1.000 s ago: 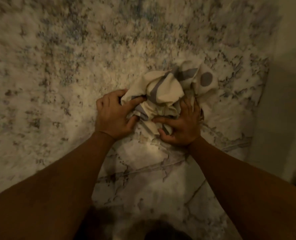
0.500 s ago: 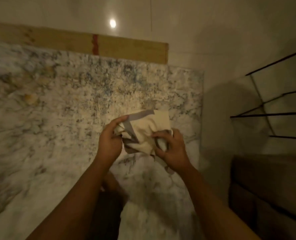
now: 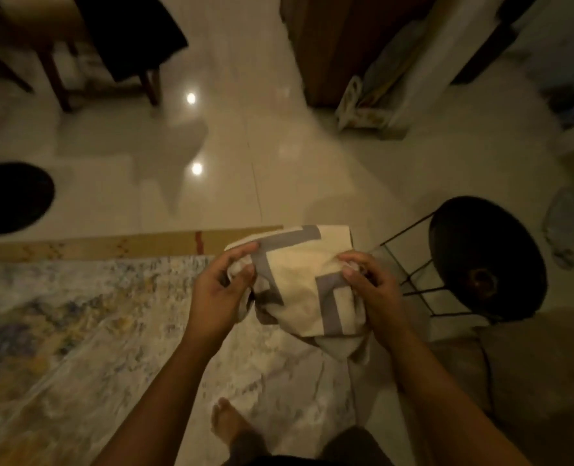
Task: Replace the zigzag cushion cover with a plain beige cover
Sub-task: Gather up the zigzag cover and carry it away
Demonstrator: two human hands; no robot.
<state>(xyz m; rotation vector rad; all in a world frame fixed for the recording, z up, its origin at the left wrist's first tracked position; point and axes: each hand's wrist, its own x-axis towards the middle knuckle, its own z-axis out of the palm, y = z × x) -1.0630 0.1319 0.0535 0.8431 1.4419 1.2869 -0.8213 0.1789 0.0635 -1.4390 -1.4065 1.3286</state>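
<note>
A cream cushion cover with grey zigzag bands (image 3: pixel 299 280) hangs bunched in the air between both hands, above the right end of the rug. My left hand (image 3: pixel 220 290) pinches its left edge between thumb and fingers. My right hand (image 3: pixel 371 287) grips the right side, with cloth gathered under the fingertips. The lower part of the cover droops below my right wrist. No cushion insert and no plain beige cover can be seen.
A mottled grey and yellow rug (image 3: pixel 94 331) lies on the glossy tiled floor (image 3: pixel 279 163). A round black side table on thin wire legs (image 3: pixel 484 257) stands at the right. Dark chairs (image 3: pixel 117 38) are at the back left. My bare foot (image 3: pixel 226 422) rests on the rug.
The cover has been lifted off the rug and raised in both hands. The view has swung up from the rug to take in the floor, chairs and side table.
</note>
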